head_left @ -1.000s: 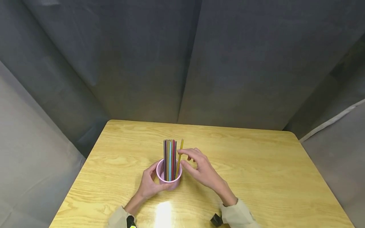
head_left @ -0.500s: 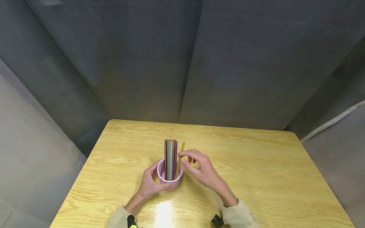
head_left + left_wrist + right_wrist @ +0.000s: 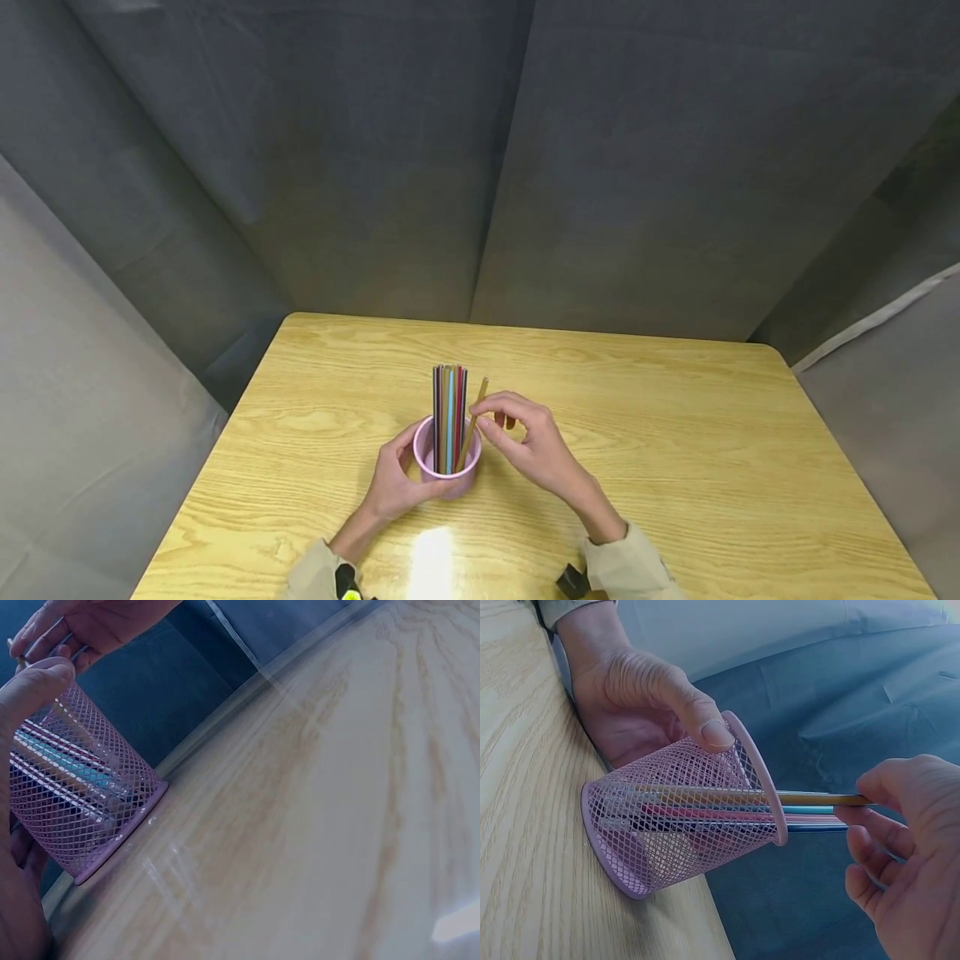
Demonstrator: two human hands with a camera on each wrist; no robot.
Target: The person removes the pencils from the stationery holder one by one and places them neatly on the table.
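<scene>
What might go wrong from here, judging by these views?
The yellow stick might slip, as the right hand only pinches it. Its lower end, beside the other sticks, could drag them. The pink mesh holder might tip if the left hand loosened, since the sticks rise well above its rim.

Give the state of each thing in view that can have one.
Pink round mesh cup: upright, held.
Multicoloured slim sticks: bunched upright in cup.
Yellowish slim stick: leaning, lower end in cup.
Left grip: curled round cup.
Right grip: pinching leaning stick.
Dark grey cloth backdrop: hanging.
</scene>
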